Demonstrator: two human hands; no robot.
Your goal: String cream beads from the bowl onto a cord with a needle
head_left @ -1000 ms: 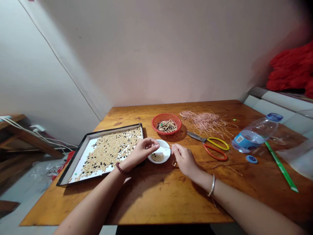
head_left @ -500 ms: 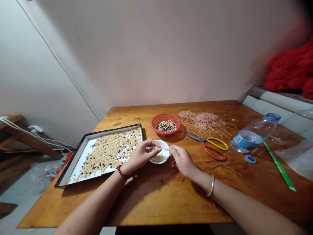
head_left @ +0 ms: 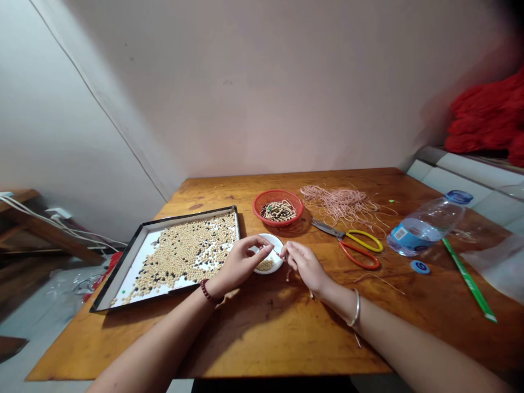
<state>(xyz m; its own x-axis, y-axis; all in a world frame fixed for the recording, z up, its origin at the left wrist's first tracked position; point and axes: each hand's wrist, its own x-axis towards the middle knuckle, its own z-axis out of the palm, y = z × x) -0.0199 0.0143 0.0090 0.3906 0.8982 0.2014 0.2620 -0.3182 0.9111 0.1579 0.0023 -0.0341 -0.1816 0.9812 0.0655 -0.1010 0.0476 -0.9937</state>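
Over a small white bowl (head_left: 278, 264), my left hand (head_left: 241, 263) pinches a thin pinkish cord (head_left: 277, 253) between thumb and forefinger. The cord runs across to my right hand (head_left: 305, 265), whose fingers are closed on it. A short strand of beads (head_left: 288, 274) hangs below the right fingers, partly hidden by them. Pale beads (head_left: 265, 265) lie in the bowl. Left of my hands, a black-edged tray (head_left: 117, 267) holds many loose cream and dark beads (head_left: 180, 251), with a few green ones.
Behind the bowl stands a red basket (head_left: 255, 212) of beaded strands. To its right lie a tangle of pink cord (head_left: 339, 202) and scissors (head_left: 362, 240). Farther right are a plastic bottle (head_left: 429, 226), its blue cap (head_left: 420, 267) and a green strip (head_left: 469, 279).
My right fingers have curled more around the cord, and the hanging beaded strand has shifted slightly. My left hand has moved a little right and down, still pinching.
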